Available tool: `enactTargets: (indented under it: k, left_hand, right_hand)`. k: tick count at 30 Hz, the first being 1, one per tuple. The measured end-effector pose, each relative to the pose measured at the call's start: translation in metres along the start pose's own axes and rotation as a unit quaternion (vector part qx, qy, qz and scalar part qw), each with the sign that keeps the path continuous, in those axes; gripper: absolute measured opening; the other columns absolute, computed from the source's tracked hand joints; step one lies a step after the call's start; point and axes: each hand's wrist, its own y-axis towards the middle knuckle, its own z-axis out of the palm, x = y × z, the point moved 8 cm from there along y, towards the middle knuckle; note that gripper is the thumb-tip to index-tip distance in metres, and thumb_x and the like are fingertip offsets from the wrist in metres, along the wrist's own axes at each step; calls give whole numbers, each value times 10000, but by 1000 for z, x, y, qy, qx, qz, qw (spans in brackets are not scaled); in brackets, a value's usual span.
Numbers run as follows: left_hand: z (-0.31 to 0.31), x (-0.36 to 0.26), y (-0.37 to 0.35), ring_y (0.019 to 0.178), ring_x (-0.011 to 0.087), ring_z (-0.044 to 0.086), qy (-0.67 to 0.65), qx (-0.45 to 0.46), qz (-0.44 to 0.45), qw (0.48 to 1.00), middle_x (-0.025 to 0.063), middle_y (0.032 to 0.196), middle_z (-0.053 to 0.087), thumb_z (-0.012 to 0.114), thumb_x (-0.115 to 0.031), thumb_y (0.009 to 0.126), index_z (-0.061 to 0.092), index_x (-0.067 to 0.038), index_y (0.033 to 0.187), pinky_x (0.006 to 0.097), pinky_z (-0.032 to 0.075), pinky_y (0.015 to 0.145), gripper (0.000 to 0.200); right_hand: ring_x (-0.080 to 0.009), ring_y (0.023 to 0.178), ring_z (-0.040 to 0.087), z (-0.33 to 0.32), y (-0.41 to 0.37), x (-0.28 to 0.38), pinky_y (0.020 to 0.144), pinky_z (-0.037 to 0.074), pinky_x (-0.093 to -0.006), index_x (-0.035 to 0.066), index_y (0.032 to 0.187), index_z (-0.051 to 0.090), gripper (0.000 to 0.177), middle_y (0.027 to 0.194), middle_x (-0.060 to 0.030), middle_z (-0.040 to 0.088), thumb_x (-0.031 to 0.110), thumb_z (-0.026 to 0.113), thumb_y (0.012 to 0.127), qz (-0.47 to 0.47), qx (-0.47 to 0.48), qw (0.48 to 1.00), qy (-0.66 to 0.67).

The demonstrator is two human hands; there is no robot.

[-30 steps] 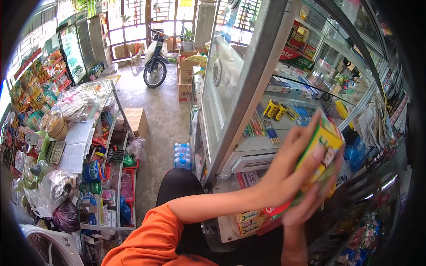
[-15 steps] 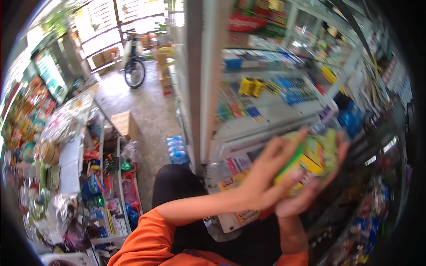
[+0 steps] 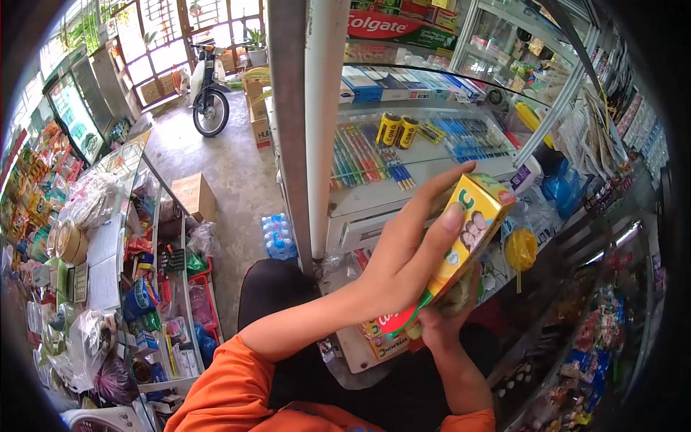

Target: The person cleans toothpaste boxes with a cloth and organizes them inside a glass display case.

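A long yellow carton with green and red ends, a green letter C and small faces printed on it, is tilted in front of me. My left hand grips it from the left, thumb across its front face. Below its lower part, my right hand is closed on a greenish cloth against the carton's underside; the carton hides some of those fingers. Similar yellow vitamin C boxes lie just under my hands near my lap, partly covered.
Beyond the hands stands a glass display case with pens and yellow-black batteries. A white post rises left of it. Water bottles, a cardboard box and a motorbike stand on the floor. Snack packets fill the right side.
The carton has turned from a blurred, end-on position to a long upward slant. My right hand and cloth have moved down and left beneath it. The camera view is steadier.
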Motion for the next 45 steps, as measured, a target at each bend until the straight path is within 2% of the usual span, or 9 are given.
enactTargets:
  k: [2,4,10,15,19,23,27,37,45]
  left_hand:
    - [2,15,-3,1335,310,574,-28,2,-82,996,263,1463,555,460,-321,1123,400,36,1523,383,430,1100,539]
    - [5,15,-4,1319,303,583,-11,6,-68,998,260,1431,570,496,-320,1113,407,44,1506,384,437,1092,543]
    - [19,23,-5,1265,283,587,-84,51,-92,991,243,1328,592,638,-340,1059,421,65,1471,377,441,1076,616]
    - [13,25,-8,1182,262,581,-52,11,-61,997,197,1280,579,475,-310,1133,436,74,1487,357,438,1043,523]
    - [-6,26,-9,1137,271,556,-38,-15,-135,990,201,1219,555,329,-326,1167,443,69,1504,358,415,1040,531]
    - [-15,22,-8,1093,255,491,76,-45,-59,994,179,1153,498,289,-315,1169,392,76,1543,344,368,1051,552]
    - [-15,20,-7,1069,257,488,79,-85,1,993,185,1143,479,303,-294,1165,342,62,1584,339,374,1028,551]
    - [-3,14,-6,959,194,434,123,-16,6,992,103,1034,435,395,-269,1145,347,26,1613,294,376,920,555]
    - [-2,16,-7,975,196,435,106,-2,-11,994,102,1051,431,424,-260,1138,344,10,1625,295,381,928,562]
  right_hand:
    - [-209,1252,542,-4,5,-1,1058,471,-379,0,1479,344,1016,1374,-104,501,341,959,747,73,-21,997,-11]
    - [-188,1223,544,-5,5,-1,1041,471,-364,3,1472,352,991,1341,-88,515,326,953,753,79,-37,996,-15]
    - [-209,1267,490,-22,14,14,1071,421,-394,23,1453,383,839,1336,-97,475,239,894,824,8,-87,985,-147]
    - [-246,1278,490,-17,12,13,1090,410,-427,-17,1455,378,780,1357,-134,476,208,838,865,-37,-73,977,-196]
    - [-284,1246,519,-23,8,21,1085,421,-444,-58,1459,374,805,1356,-173,486,375,752,894,-74,-35,972,-221]
    - [-300,1244,514,-17,3,14,1083,414,-460,-75,1463,359,878,1372,-205,466,555,620,908,-76,-31,976,-202]
    - [-345,1342,480,-15,-6,5,1138,367,-489,-77,1523,305,865,1473,-242,410,548,468,948,-112,-13,975,-189]
    - [-406,1504,293,12,-13,6,1216,255,-522,-107,1614,85,938,1607,-316,230,481,471,993,-86,1,970,-226]
    - [-397,1507,290,11,-14,0,1216,254,-514,-105,1612,77,922,1623,-309,216,457,459,988,-53,4,975,-214]
